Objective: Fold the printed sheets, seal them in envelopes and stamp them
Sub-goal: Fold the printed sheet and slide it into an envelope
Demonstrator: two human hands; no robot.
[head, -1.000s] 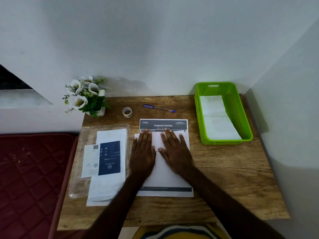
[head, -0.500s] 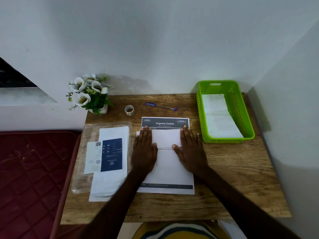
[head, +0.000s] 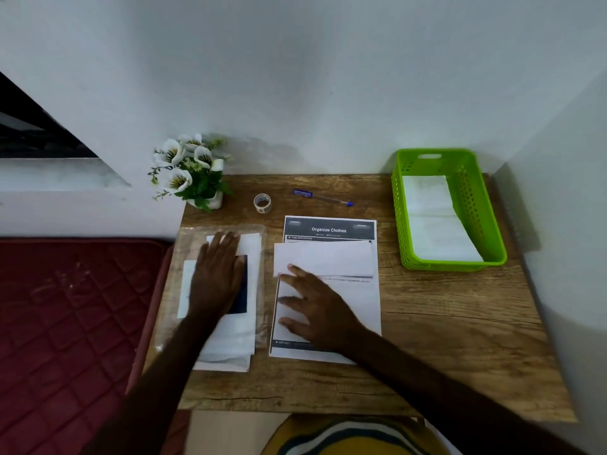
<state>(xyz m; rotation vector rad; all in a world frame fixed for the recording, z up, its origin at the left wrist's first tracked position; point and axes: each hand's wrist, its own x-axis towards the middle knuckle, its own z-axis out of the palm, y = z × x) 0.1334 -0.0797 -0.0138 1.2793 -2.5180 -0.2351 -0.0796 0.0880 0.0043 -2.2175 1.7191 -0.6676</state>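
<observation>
Moved: left hand (head: 218, 274) had left the folded sheet (head: 325, 259) and crossed to the envelope stack (head: 236, 336) at the desk's (head: 460, 339) left side, where half a second before it pressed the crease beside the other hand.
Left hand state: lay flat, fingers straight, resting on the top envelope; not gripping.
Right hand (head: 315, 310): fingers spread and straight, pressed on the printed sheets (head: 354, 307), fingertips at the folded sheet's near left corner.
Folded sheet: lay across the stack, just below the "Organize Clothes" header, one edge slightly lifted.
Green basket (head: 473, 205): at the far right, white paper inside.
Meaning: creasing looked finished; I judged the next step was fetching an envelope.
Tape roll (head: 262, 202) and pen (head: 323, 198): untouched near the wall.
</observation>
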